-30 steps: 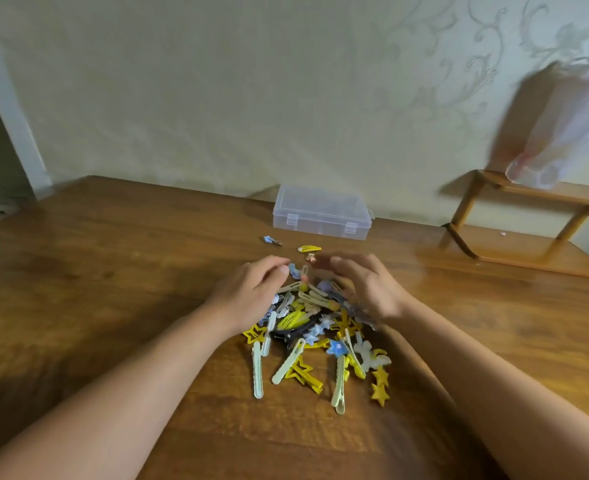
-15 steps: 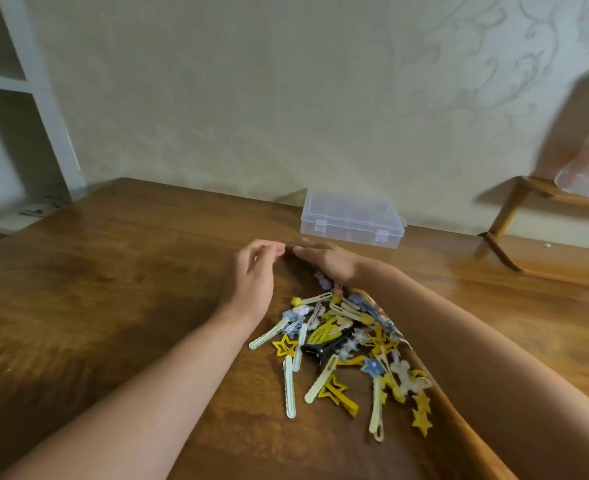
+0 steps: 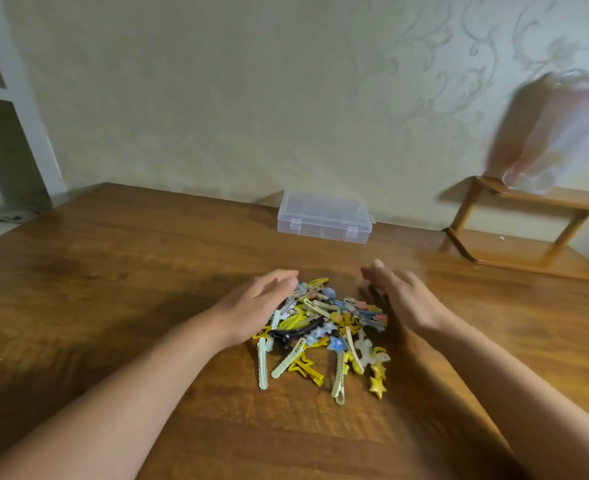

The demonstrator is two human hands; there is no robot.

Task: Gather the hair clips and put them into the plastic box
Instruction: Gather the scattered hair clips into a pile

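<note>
A heap of several hair clips [image 3: 324, 330], yellow, pale green, blue and one black, lies on the wooden table [image 3: 113, 289]. My left hand [image 3: 258, 303] rests cupped against the heap's left side, fingers touching the clips. Slightly blurred, my right hand [image 3: 400, 296] stands edge-on at the heap's right side, fingers apart, holding nothing. The clear plastic box [image 3: 324, 216] sits beyond the heap near the wall, with its lid down.
A small wooden shelf [image 3: 528, 230] stands at the back right with a thin plastic bag [image 3: 563, 133] above it. White shelving [image 3: 6, 133] is at the far left past the table's edge.
The two stray clips in front of the box have been swept back into the heap. My hands, joined at the far side before, have parted to either side of it.
</note>
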